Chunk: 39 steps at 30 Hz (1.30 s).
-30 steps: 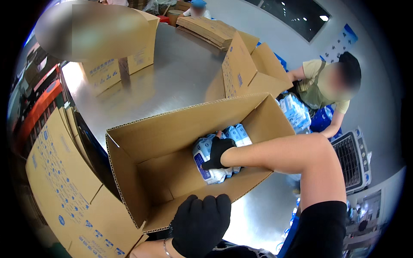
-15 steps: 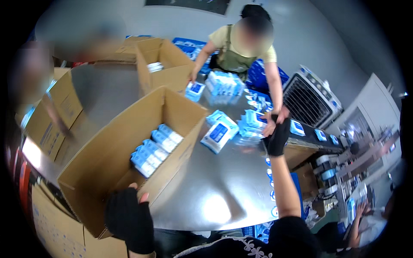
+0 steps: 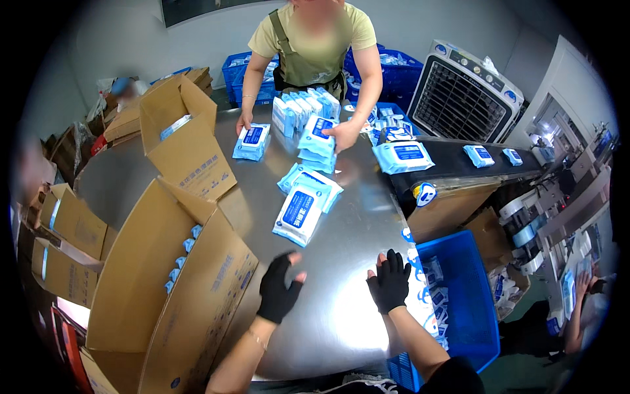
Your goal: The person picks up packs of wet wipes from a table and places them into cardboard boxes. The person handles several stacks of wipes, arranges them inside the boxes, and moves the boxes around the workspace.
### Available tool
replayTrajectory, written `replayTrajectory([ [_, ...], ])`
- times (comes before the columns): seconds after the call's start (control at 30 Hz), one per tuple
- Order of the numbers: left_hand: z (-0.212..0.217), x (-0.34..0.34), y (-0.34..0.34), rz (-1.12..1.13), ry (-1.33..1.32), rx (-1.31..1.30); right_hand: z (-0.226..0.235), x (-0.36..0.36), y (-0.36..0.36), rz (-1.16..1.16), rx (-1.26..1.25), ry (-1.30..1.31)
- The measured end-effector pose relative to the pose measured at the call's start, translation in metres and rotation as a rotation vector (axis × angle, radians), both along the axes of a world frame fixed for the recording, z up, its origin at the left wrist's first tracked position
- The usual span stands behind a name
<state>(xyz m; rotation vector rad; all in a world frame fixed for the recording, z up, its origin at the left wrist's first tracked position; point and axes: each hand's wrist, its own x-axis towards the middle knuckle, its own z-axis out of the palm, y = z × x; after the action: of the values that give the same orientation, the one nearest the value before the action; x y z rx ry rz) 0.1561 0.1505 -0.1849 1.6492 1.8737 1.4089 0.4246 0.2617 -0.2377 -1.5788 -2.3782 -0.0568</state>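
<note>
My left hand (image 3: 281, 289), in a black fingerless glove, hovers over the steel table beside the open cardboard box (image 3: 197, 308). Its fingers are apart and it holds nothing. To its right, my right hand (image 3: 390, 282), gloved the same way, is also empty with fingers spread. Just beyond my hands lie two overlapping blue-and-white wipe packs (image 3: 298, 213). Inside the box, the tops of several packs (image 3: 178, 262) show; its near wall hides the rest. Across the table, a person in a green apron grips one wipe pack (image 3: 251, 142) and a small stack of packs (image 3: 317, 141).
A row of upright packs (image 3: 295, 113) stands before that person. More packs ride a black conveyor belt (image 3: 453, 157) at the right. Below it sits a blue crate (image 3: 469, 308) beside the table edge. A second carton (image 3: 190, 157) stands at far left, and an air cooler (image 3: 466, 92) behind.
My right hand has drawn back from the packs near the person's hand toward me. My left hand has left the box edge and moved right over the table. The view has shifted.
</note>
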Motion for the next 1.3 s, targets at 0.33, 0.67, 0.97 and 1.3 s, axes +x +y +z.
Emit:
replayTrajectory([
  [0.33, -0.04, -0.081, 0.185, 0.199, -0.009, -0.699, -0.001, -0.006, 0.026, 0.082, -0.028, 0.061],
  [0.67, -0.026, -0.064, 0.258, 0.042, -1.62, 0.131, 0.006, -0.017, 0.041, 0.138, -0.003, 0.021],
  [0.97, -0.031, -0.047, 0.291, 0.649, -0.408, -0.174, 0.009, -0.019, 0.056, 0.198, -0.044, 0.141],
  [1.3, -0.045, -0.064, 0.207, 0.002, -0.721, -0.329, 0.083, -0.099, 0.343, 0.521, -0.059, 0.19],
])
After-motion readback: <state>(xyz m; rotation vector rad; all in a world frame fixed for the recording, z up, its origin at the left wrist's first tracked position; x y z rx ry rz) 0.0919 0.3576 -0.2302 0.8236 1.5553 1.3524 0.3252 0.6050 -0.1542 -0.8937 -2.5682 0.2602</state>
